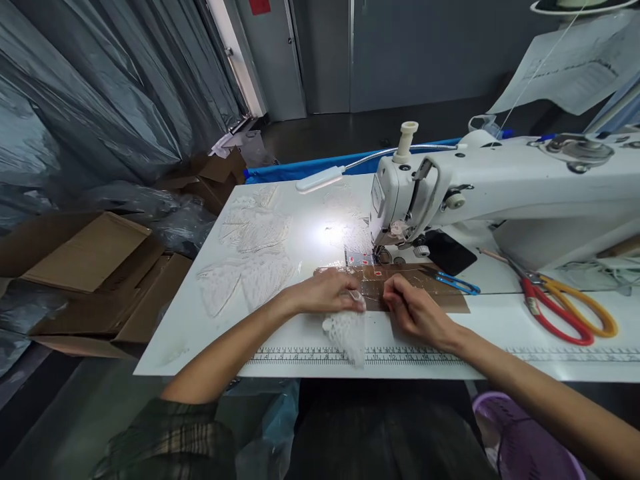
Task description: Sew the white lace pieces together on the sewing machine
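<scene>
My left hand (333,292) pinches a small piece of white lace (347,333), which hangs down over the ruler strip at the table's front edge. To its right, my right hand (411,308) is closed, fingertips together, over the brown plate (450,303); what it holds, if anything, is too small to make out. Both hands are in front of the needle area of a white sewing machine (395,200). More white lace pieces (260,230) lie flat on the left of the table.
Blue thread snips (457,283) and a black phone-like object (450,252) lie right of the needle. Scissors with red and orange handles (565,310) rest farther right. A lamp (320,180) shines on the table. Cardboard boxes (90,267) stand at left, a purple basket (535,447) below.
</scene>
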The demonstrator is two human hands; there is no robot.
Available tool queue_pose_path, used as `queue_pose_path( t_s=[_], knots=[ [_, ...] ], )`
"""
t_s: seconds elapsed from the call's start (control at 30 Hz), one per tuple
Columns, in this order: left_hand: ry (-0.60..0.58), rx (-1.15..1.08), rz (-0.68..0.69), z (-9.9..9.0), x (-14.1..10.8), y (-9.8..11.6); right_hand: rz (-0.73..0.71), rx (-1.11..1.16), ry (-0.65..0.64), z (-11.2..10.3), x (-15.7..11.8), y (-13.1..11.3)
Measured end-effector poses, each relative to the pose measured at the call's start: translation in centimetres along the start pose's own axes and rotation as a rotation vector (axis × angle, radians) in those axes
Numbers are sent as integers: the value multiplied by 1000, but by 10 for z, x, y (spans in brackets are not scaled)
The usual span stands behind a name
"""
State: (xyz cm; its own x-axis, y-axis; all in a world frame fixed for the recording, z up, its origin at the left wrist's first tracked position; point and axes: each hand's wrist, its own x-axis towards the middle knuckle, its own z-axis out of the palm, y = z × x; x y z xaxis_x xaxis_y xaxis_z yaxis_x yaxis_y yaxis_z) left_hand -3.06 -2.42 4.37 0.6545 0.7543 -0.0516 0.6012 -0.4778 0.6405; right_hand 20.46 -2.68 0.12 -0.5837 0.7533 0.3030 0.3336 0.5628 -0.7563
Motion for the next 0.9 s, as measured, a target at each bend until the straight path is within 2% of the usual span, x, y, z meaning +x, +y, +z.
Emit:
queue_pose_path(
  t_s=[0.1,0.17,0.27,0.43,0.53,0.63,0.7,0.8,0.9],
  knots=[
    [329,295,7,1,11,-3,79,21,57,-5,-5,0],
    [471,382,31,5,9,-3,125,56,86,-8,-5,1],
    [542,410,60,5,-10,0,162,128,98,-12,-4,5],
    [701,499,-49,5,-50,12,190,185,84,-14,-3,9],
    [651,431,24,26,-51,25,198,191,71,-12,-2,10],
    [461,319,112,52,-35,39,195,180,69,-12,1,10],
    [364,285,98,58,-23,42,191,160,78,-16,3,10],
    [318,234,58,44,-13,35,181,62,82,-25,4,11],
    [423,181,-35,20,-9,15,168,-20,49,-33,5,11]
  ],
)
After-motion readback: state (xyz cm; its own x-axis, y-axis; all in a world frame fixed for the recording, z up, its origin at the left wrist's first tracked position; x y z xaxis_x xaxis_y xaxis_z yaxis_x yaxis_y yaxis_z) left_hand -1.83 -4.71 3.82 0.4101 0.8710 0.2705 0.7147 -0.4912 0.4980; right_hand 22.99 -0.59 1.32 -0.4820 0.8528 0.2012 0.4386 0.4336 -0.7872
